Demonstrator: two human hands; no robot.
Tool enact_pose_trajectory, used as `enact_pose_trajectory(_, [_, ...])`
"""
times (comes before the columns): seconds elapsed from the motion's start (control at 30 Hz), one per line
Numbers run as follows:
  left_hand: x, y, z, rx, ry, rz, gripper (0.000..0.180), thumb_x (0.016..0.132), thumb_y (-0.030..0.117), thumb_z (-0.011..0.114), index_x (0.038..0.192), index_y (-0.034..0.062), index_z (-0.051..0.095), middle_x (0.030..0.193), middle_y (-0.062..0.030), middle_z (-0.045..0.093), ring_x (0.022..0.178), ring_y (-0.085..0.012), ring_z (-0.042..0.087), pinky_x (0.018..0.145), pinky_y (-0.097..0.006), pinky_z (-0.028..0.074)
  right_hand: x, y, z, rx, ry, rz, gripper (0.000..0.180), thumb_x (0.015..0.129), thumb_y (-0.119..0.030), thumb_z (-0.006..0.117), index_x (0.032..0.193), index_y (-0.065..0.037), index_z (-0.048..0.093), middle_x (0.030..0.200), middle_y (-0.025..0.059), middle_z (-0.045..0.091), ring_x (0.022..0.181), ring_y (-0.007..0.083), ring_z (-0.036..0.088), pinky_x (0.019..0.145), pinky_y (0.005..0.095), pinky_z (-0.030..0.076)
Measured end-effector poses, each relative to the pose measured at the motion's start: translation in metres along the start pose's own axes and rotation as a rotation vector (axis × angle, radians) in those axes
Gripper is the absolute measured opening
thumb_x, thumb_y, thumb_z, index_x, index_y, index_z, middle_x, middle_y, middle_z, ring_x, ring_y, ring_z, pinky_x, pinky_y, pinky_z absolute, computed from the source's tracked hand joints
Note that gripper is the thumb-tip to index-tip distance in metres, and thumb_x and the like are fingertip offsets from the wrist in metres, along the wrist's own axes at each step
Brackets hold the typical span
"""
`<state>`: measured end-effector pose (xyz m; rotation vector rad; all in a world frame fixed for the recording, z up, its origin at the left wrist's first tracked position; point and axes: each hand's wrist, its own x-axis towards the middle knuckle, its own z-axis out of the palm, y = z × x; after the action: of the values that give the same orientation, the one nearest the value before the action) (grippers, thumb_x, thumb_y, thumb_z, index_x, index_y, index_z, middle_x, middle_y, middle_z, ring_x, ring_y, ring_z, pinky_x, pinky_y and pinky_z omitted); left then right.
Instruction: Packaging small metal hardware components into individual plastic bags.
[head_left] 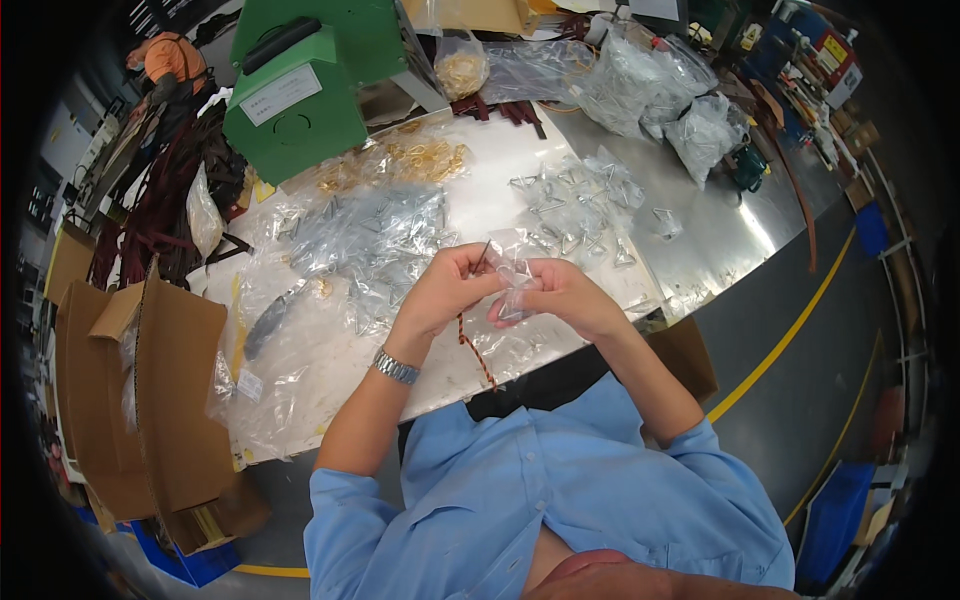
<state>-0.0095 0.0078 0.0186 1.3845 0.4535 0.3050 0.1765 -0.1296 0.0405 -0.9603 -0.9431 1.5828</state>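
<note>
Above the near edge of the table, both my hands hold a small clear plastic bag (513,268) between them. My left hand (450,287), with a metal-banded watch (397,367) on its wrist, pinches the bag's left side. A thin dark tip sticks up from its fingers; what it belongs to is hidden. Below that hand hangs a twisted brown-and-orange cord (476,354). My right hand (572,297) is closed on the bag's right side. Just beyond lie small bagged silver triangular metal pieces (565,205). More silver pieces in clear plastic (375,235) spread to the left.
A green machine (310,110) stands at the back left, with gold-coloured pieces (400,160) before it. Cardboard boxes (180,390) are at the left edge. Filled plastic bags (640,85) sit at the back right. Dark red straps (150,215) hang at left; a person in orange (172,62) is beyond.
</note>
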Motion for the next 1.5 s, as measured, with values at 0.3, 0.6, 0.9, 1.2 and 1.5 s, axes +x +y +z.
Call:
enact_pose_trajectory(0.3, [0.001, -0.006, 0.014, 0.050, 0.035, 0.098, 0.014, 0.091, 0.008, 0.070, 0.104, 0.0048, 0.074, 0.080, 0.0055, 0.065, 0.058, 0.0007, 0.046, 0.050, -0.020, 0.030, -0.008, 0.011, -0.011, -0.227, -0.003, 0.127, 0.035, 0.100, -0.007, 0.066, 0.129, 0.011, 0.063, 0.113, 0.0196, 0.077, 0.106, 0.0250, 0.076, 0.099, 0.0360, 0.060])
enact_pose_trajectory(0.6, [-0.003, -0.001, 0.021, -0.150, 0.065, 0.065, 0.014, 0.091, 0.007, 0.070, 0.103, 0.0050, 0.074, 0.073, 0.0050, 0.064, 0.056, 0.0010, 0.046, 0.049, -0.019, 0.029, -0.013, 0.012, -0.014, 0.413, -0.120, 0.240, 0.051, 0.115, -0.031, 0.043, 0.146, 0.010, 0.047, 0.142, 0.0269, 0.061, 0.121, 0.0370, 0.070, 0.103, 0.0531, 0.059])
enact_pose_trajectory(0.9, [-0.002, 0.003, 0.019, -0.204, -0.035, -0.002, 0.013, 0.092, 0.004, 0.067, 0.105, 0.0045, 0.072, 0.071, 0.0064, 0.058, 0.055, -0.0004, 0.046, 0.049, -0.019, 0.029, -0.015, 0.037, -0.015, 0.544, -0.096, 0.178, 0.036, 0.113, -0.032, 0.052, 0.124, 0.001, 0.062, 0.101, 0.0085, 0.066, 0.066, 0.0120, 0.061, 0.065, 0.0312, 0.058])
enact_pose_trajectory(1.2, [-0.003, 0.008, -0.012, -0.623, -0.048, 0.148, 0.011, 0.099, 0.007, 0.063, 0.108, 0.0024, 0.067, 0.078, 0.0059, 0.054, 0.056, -0.0004, 0.039, 0.049, -0.019, 0.026, -0.026, 0.006, -0.001, -0.015, 0.060, 0.079, 0.032, 0.111, -0.034, 0.055, 0.100, -0.005, 0.059, 0.082, 0.0057, 0.063, 0.054, 0.0094, 0.052, 0.059, 0.0292, 0.055])
enact_pose_trajectory(1.5, [-0.006, 0.015, 0.002, -0.042, -0.353, 0.054, 0.041, 0.112, 0.021, 0.051, 0.148, 0.0030, 0.059, 0.098, -0.0039, 0.074, 0.068, -0.0044, 0.047, 0.060, -0.019, 0.042, -0.042, -0.010, -0.013, -0.178, 0.043, 0.090, 0.033, 0.112, -0.032, 0.052, 0.101, -0.002, 0.061, 0.083, 0.0063, 0.066, 0.057, 0.0106, 0.057, 0.059, 0.0262, 0.053])
